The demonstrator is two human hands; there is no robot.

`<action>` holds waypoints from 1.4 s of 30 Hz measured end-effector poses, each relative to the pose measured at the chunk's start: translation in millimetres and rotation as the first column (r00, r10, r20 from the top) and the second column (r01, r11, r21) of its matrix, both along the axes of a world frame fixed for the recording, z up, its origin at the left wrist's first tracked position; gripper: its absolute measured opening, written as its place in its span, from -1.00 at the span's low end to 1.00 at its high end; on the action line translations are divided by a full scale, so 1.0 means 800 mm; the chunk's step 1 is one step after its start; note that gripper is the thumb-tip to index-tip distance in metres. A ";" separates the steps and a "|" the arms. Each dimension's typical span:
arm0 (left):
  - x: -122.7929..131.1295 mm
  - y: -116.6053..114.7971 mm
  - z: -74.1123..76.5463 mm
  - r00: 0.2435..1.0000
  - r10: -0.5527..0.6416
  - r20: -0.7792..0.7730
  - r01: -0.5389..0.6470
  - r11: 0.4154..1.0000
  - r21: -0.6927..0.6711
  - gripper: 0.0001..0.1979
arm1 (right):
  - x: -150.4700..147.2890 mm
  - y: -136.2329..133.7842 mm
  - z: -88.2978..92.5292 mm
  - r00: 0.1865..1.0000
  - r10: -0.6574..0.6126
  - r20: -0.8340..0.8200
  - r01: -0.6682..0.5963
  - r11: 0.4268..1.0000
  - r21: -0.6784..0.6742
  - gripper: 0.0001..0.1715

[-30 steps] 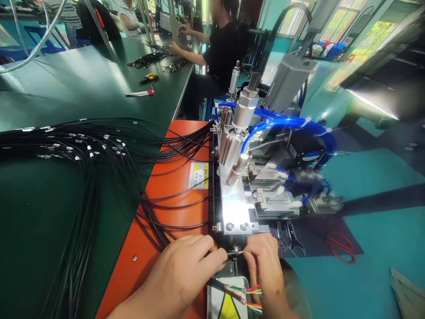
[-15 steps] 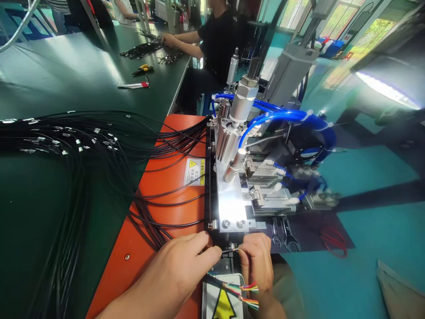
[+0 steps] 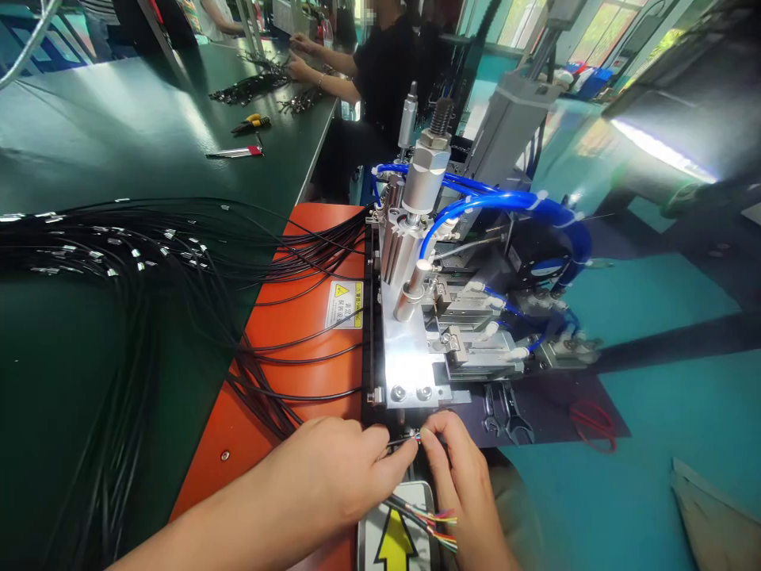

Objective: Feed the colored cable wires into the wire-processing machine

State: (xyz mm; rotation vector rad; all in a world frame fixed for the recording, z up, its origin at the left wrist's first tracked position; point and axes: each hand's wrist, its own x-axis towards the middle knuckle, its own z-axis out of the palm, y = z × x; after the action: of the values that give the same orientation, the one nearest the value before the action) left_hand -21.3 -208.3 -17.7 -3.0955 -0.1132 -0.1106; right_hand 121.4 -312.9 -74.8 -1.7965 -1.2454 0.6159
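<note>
My left hand [image 3: 345, 464] is closed on a thin black cable [image 3: 400, 442], just in front of the metal machine [image 3: 407, 357]. At the cable's end, the thumb and fingertips of my right hand [image 3: 464, 472] pinch its fine coloured wires; the fingers hide most of them. Below my hands, other black cables with fanned red, yellow, green and white wire ends [image 3: 437, 527] lie over a plate with a yellow arrow [image 3: 393, 543]. Many more black cables [image 3: 267, 388] run across the orange base [image 3: 238, 476] on the left.
A cable bundle [image 3: 119, 246] covers part of the dark green table [image 3: 166, 135], where yellow-handled pliers [image 3: 253, 123] and a red-ended tool [image 3: 238, 151] lie. Blue air hoses [image 3: 517, 202] arch over the machine. Wrenches [image 3: 505, 416] lie right of it. A co-worker [image 3: 386, 71] sits beyond.
My left hand has shifted right, and its fingertips now meet those of my right hand at the cable's end. Coloured wires show there. The view has shifted slightly.
</note>
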 end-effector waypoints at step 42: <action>0.009 0.010 0.011 0.997 0.069 -0.045 -0.068 0.997 0.031 -0.65 | 0.020 0.012 0.013 0.943 0.047 -0.330 -0.100 0.984 -0.145 -0.75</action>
State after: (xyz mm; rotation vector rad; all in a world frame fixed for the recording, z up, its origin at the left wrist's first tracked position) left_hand -14.3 -200.6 -9.2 -3.0587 -0.2139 -0.0376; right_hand 137.8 -303.1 -64.1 -1.6951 -1.0632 1.0369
